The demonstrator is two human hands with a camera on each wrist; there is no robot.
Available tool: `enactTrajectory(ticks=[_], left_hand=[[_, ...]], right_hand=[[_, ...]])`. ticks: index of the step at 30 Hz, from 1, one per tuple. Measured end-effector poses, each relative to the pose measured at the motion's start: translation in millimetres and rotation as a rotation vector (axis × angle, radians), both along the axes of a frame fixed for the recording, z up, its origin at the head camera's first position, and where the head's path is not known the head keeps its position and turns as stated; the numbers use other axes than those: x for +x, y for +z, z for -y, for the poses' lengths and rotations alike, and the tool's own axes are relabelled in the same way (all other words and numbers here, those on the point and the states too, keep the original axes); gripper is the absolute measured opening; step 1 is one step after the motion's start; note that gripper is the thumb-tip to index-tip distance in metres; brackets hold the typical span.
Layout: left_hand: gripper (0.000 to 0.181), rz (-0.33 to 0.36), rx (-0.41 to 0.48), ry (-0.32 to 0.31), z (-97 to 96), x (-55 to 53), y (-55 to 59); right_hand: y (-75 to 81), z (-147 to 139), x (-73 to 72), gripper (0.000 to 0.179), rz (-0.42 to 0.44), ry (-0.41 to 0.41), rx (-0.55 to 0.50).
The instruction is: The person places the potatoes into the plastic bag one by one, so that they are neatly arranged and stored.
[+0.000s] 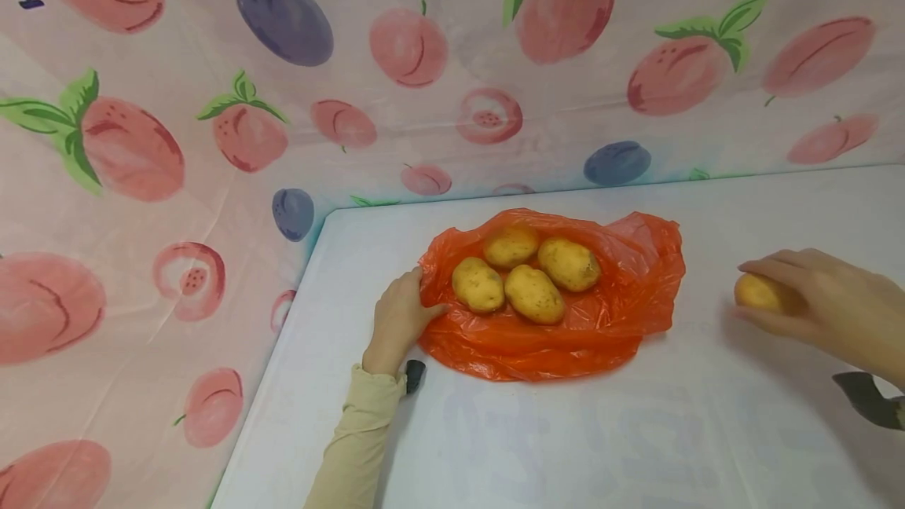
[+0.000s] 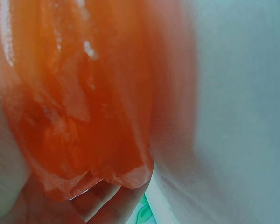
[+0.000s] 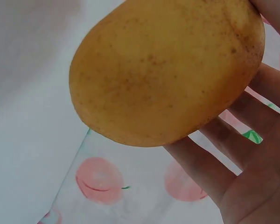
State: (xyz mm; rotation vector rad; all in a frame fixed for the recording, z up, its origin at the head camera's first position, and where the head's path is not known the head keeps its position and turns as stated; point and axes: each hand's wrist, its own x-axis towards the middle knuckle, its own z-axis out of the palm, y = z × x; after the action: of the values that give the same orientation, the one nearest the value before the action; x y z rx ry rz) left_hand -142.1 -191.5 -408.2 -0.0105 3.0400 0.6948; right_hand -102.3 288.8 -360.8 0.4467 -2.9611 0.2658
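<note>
An orange-red plastic bag (image 1: 537, 356) lies spread on the white table, its mouth open upward. Several yellow potatoes (image 1: 535, 294) sit together inside it. At the bag's left end, my left hand (image 1: 399, 313) grips the edge, thumb toward the potatoes and fingers round the outer side. The left wrist view shows the shiny film (image 2: 84, 121) covering part of those fingers. Well to the right of the bag, my right hand (image 1: 830, 297) holds another potato (image 3: 163, 74) between thumb and fingers. This potato is brown-speckled and oval.
The white table (image 1: 551, 446) meets a fruit-printed cloth (image 1: 438, 124) along its back and left edges. A dark strap piece (image 1: 415, 375) shows at the left wrist, and another dark strap (image 1: 866, 399) at the right wrist.
</note>
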Motion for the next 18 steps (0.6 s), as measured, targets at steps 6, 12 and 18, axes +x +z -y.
enactTrajectory(ticks=[6, 12, 18], left_hand=[[0.068, 0.007, -0.001, 0.0, 0.1, -0.5, 0.0], [0.068, 0.005, 0.0, -0.004, 0.6, 0.2, 0.1], [0.07, 0.011, 0.002, 0.0, 0.0, 0.2, 0.3]], right_hand=[[8.2, 9, -1.8, 0.058, 0.024, -0.029, -0.003], [16.8, 19, -4.7, 0.063, 0.025, -0.031, -0.015], [28.9, 32, -5.7, 0.068, 0.073, -0.033, 0.0]])
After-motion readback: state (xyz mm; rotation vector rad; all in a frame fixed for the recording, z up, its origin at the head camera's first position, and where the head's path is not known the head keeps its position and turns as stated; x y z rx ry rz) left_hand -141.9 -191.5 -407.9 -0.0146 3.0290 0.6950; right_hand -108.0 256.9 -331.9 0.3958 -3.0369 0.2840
